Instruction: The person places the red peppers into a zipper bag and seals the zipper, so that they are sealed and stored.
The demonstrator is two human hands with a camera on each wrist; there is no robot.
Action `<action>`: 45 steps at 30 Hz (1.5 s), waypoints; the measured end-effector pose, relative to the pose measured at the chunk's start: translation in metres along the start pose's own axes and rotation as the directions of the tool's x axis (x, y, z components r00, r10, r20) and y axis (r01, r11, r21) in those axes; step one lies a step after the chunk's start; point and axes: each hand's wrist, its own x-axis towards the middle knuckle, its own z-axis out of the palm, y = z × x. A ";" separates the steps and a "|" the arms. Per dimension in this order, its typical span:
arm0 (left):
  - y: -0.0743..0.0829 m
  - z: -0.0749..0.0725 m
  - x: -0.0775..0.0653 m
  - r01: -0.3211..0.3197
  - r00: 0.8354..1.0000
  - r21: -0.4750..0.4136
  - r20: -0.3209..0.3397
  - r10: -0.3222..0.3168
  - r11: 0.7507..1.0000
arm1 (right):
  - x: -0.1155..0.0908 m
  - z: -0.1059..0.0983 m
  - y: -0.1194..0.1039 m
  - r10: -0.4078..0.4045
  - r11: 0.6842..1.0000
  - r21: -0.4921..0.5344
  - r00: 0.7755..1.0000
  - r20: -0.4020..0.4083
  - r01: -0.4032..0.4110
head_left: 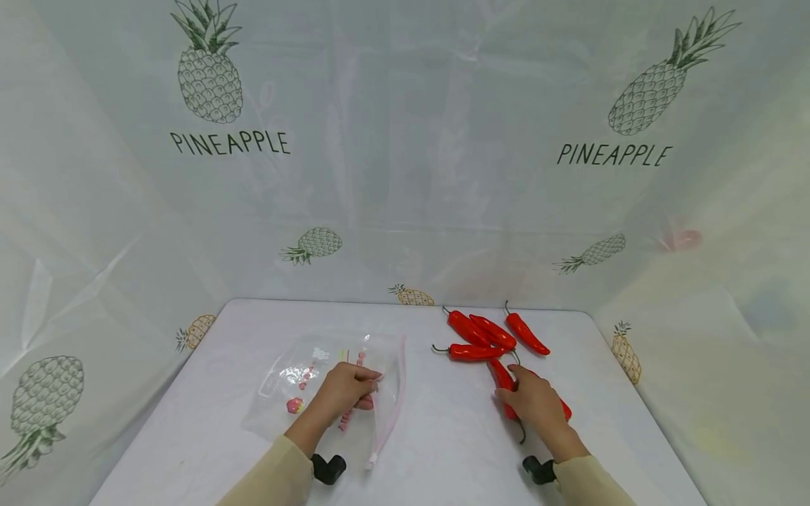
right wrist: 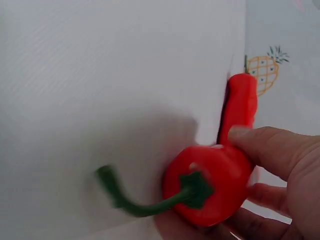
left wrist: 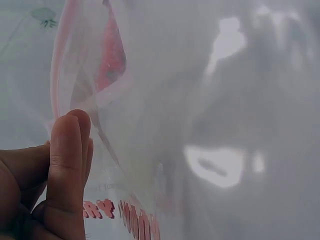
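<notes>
Two grasps logged: I see right fingers (right wrist: 265, 145) clasped round a red pepper (right wrist: 225, 185), left fingers (left wrist: 65, 160) pinching a clear bag (head_left: 300, 372) near its pink edge. Bag lies left on the white surface (head_left: 196, 422); held pepper right, more peppers (head_left: 471, 353) just beyond.

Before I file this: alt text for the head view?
A person's left hand pinches a clear, pink-edged plastic bag near its opening, while the right hand grips a red pepper. More red peppers lie nearby on a white table, with a pineapple-print sheet behind.
</notes>
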 end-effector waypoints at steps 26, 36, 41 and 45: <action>0.012 -0.013 -0.019 0.034 0.995 -0.140 -0.084 -0.046 0.990 | -0.014 -0.011 -0.020 -0.060 0.853 0.515 0.996 -0.073 0.089; 0.021 -0.016 -0.026 0.040 0.993 -0.183 -0.106 -0.060 0.982 | -0.025 -0.015 -0.039 -0.097 0.735 0.673 0.995 -0.019 0.084; 0.024 -0.015 -0.026 0.039 0.993 -0.203 -0.104 -0.061 0.978 | -0.032 -0.018 -0.053 -0.108 0.694 0.716 0.994 -0.001 0.076; 0.026 -0.015 -0.027 0.040 0.993 -0.220 -0.102 -0.064 0.975 | -0.038 -0.020 -0.067 -0.116 0.669 0.740 0.993 0.013 0.068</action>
